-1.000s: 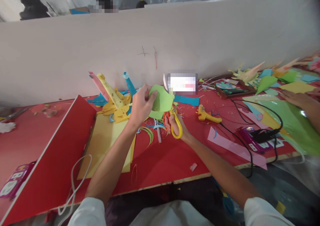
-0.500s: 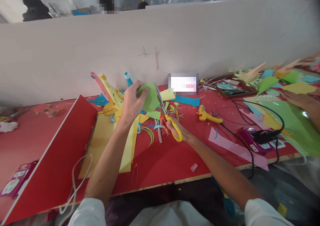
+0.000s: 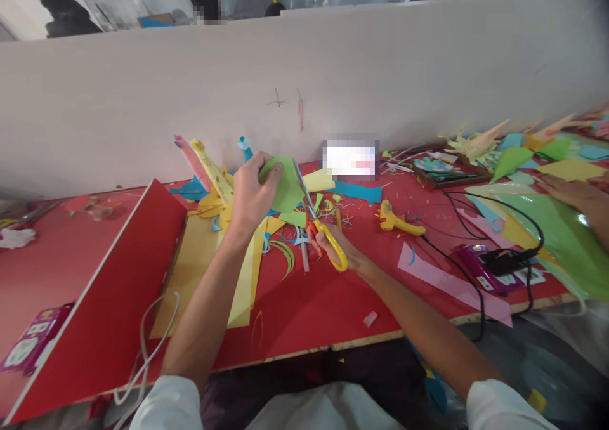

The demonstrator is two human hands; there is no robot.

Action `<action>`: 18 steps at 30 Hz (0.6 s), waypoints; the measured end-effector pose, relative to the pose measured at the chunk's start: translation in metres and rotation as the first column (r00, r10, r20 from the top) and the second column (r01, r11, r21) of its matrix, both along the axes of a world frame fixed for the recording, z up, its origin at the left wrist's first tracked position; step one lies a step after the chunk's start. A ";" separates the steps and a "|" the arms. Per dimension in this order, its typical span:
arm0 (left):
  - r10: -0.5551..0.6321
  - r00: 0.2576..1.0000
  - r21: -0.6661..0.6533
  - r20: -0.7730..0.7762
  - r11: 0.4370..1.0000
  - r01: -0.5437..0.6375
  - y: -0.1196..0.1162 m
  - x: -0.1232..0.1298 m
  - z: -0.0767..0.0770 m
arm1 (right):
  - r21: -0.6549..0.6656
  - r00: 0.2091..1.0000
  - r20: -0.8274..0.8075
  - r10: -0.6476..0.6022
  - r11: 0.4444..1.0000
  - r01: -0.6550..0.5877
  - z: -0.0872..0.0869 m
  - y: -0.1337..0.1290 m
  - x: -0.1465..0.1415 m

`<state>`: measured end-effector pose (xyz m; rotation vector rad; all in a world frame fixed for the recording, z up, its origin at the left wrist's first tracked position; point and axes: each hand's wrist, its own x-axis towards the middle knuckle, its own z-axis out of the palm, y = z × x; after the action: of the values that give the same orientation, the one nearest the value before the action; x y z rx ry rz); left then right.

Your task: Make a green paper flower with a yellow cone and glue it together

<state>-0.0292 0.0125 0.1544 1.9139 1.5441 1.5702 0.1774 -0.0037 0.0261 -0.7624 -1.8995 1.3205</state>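
My left hand (image 3: 254,192) pinches a piece of green paper (image 3: 287,188) between thumb and fingers, held up above the table. My right hand (image 3: 330,243) is closed around the handles of yellow-handled scissors (image 3: 336,247). Their metal blades point up and lie along the paper's right edge; I cannot tell whether they bite into it. Below are thin green paper strips (image 3: 287,257), small blue curved scraps and a tangle of fine cuttings. Yellow paper sheets (image 3: 202,278) lie under and beside my left forearm.
A yellow glue gun (image 3: 399,221) with a black cord lies right of my right hand. Farther right are a pink paper strip (image 3: 450,284), a purple power box (image 3: 492,268) and another person's hand (image 3: 566,192). A red divider (image 3: 99,297) stands at left; a white partition (image 3: 190,87) rises behind.
Very little differs. The scissor blades have shifted slightly against the green paper's edge, and the whole view has moved a touch. Both hands keep their hold.
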 end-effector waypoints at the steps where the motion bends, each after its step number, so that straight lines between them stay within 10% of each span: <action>1: 0.001 1.000 0.000 0.006 1.000 -0.001 0.000 0.001 0.000 | 0.001 1.000 0.002 -0.004 1.000 0.004 -0.001 0.000 0.000; 18: -0.032 0.994 -0.006 0.103 0.999 0.033 0.005 0.000 -0.008 | -0.110 0.981 -0.193 0.014 0.993 -0.036 -0.014 0.000 -0.008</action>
<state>-0.0292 0.0173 0.1462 1.8144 1.4674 1.6199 0.1692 -0.0036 0.0123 -0.6433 -1.6991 1.4722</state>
